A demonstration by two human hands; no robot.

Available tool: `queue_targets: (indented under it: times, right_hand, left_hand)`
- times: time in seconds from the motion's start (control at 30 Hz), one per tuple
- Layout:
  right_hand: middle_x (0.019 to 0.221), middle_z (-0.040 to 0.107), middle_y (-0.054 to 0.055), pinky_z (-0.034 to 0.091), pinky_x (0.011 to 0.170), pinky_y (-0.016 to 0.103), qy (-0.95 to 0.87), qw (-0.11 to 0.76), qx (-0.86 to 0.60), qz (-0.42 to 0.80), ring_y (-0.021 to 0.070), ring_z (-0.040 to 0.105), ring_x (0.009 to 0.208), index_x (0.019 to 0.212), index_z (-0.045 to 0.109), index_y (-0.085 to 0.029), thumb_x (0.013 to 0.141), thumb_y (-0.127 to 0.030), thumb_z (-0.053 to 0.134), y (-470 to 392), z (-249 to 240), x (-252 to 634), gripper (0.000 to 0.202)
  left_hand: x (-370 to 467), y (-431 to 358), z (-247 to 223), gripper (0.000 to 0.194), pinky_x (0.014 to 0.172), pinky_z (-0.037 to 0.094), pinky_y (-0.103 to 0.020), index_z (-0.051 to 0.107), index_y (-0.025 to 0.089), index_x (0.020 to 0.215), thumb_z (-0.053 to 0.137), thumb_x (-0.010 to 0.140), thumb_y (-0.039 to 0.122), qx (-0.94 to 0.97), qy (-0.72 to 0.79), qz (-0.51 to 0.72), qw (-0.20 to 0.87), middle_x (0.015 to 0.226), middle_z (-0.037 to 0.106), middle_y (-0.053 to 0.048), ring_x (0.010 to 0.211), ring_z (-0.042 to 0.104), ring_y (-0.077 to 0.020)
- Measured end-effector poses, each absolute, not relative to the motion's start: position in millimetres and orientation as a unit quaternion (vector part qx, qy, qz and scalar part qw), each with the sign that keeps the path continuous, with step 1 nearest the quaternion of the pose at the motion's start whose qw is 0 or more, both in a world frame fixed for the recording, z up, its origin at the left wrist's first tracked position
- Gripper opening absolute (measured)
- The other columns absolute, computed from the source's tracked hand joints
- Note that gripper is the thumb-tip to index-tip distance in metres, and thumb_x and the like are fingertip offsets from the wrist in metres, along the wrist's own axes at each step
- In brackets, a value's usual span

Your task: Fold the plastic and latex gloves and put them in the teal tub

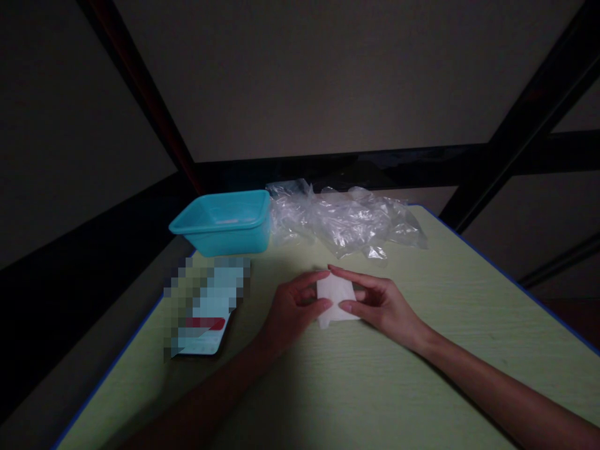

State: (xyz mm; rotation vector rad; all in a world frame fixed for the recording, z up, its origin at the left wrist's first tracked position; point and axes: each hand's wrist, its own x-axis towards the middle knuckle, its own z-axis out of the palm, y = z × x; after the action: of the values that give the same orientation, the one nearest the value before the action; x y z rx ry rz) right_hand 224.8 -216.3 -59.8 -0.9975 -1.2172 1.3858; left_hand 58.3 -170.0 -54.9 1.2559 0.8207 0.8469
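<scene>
Between my two hands is a small white square [336, 294] that looks like folded paper or tissue, just above or on the table near its middle. My left hand [293, 306] pinches its left side, thumb on the near face and fingers at the far edge. On the opposite side my right hand [382, 303] grips it the same way, thumb in front and index finger along the top. A small flap hangs from the square's lower left corner. What lies behind the square is hidden.
A turquoise plastic basin [225, 240] stands at the back left of the pale green table [422, 387]. Crumpled clear plastic bags [351, 219] lie beside it along the back. A phone [206, 312], partly blurred out, rests left of my hands. Blue edging [506, 278] borders the tabletop.
</scene>
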Motion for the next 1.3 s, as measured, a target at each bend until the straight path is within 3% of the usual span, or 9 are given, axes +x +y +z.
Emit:
queue_targets:
  times: [0.23, 0.4, 0.5, 0.73, 1.0, 1.17, 1.3]
  right_hand:
    - [0.086, 0.072, 0.0, 0.054, 0.063, 0.024, -0.498, 0.514, -0.409, 0.566, 0.0101, 0.064, 0.065, 0.119, 0.057, -0.024, 0.069, -0.017, 0.07, -216, -61, 224, 0.052]
    - [0.119, 0.061, 0.004, 0.054, 0.062, 0.023, -0.512, 0.526, -0.409, 0.542, 0.0091, 0.064, 0.068, 0.105, 0.066, -0.025, 0.068, -0.021, 0.071, -215, -63, 224, 0.038]
    - [0.111, 0.065, 0.004, 0.054, 0.066, 0.025, -0.515, 0.518, -0.406, 0.549, 0.0106, 0.065, 0.071, 0.105, 0.065, -0.024, 0.069, -0.022, 0.071, -214, -65, 225, 0.037]
    - [0.084, 0.071, 0.0, 0.052, 0.069, 0.025, -0.499, 0.488, -0.413, 0.586, 0.0113, 0.065, 0.073, 0.123, 0.053, -0.022, 0.069, -0.018, 0.07, -215, -64, 226, 0.056]
    - [0.088, 0.07, 0.0, 0.051, 0.066, 0.023, -0.507, 0.479, -0.425, 0.577, 0.0097, 0.063, 0.071, 0.121, 0.054, -0.024, 0.069, -0.016, 0.07, -216, -64, 226, 0.054]
    - [0.088, 0.07, 0.0, 0.05, 0.067, 0.021, -0.506, 0.473, -0.427, 0.581, 0.0095, 0.063, 0.072, 0.12, 0.055, -0.023, 0.068, -0.018, 0.072, -213, -67, 227, 0.055]
    - [0.072, 0.067, -0.003, 0.049, 0.06, 0.019, -0.494, 0.474, -0.454, 0.57, 0.0081, 0.06, 0.061, 0.116, 0.058, -0.023, 0.065, -0.021, 0.074, -212, -66, 228, 0.053]
  left_hand:
    - [57, -167, -53, 0.06, 0.05, 0.047, -0.019, 0.058, 0.014, 0.117, 0.07, 0.058, 0.013, 0.56, 0.359, 0.366, 0.651, 0.07, 0.071, -0.003, 0.061, 0.065, -0.0157]
    - [56, -166, -56, 0.06, 0.061, 0.053, -0.024, 0.057, 0.015, 0.117, 0.072, 0.058, 0.014, 0.555, 0.327, 0.377, 0.666, 0.097, 0.07, -0.009, 0.08, 0.067, -0.0204]
    - [56, -165, -57, 0.058, 0.062, 0.054, -0.024, 0.058, 0.015, 0.115, 0.072, 0.059, 0.014, 0.556, 0.322, 0.371, 0.67, 0.103, 0.068, -0.01, 0.082, 0.067, -0.021]
    - [58, -164, -54, 0.05, 0.064, 0.053, -0.024, 0.059, 0.014, 0.106, 0.069, 0.057, 0.011, 0.555, 0.33, 0.408, 0.646, 0.108, 0.065, -0.01, 0.083, 0.066, -0.0204]
    - [47, -146, -48, 0.04, 0.078, 0.048, -0.026, 0.054, 0.017, 0.099, 0.069, 0.062, 0.014, 0.49, 0.339, 0.521, 0.611, 0.112, 0.059, -0.006, 0.092, 0.063, -0.0167]
    - [34, -129, -41, 0.035, 0.077, 0.047, -0.027, 0.052, 0.017, 0.094, 0.066, 0.062, 0.012, 0.387, 0.336, 0.588, 0.626, 0.102, 0.063, -0.003, 0.088, 0.064, -0.0157]
    - [24, -119, -33, 0.03, 0.078, 0.046, -0.03, 0.053, 0.018, 0.088, 0.063, 0.062, 0.008, 0.325, 0.334, 0.628, 0.623, 0.093, 0.066, -0.001, 0.084, 0.065, -0.0169]
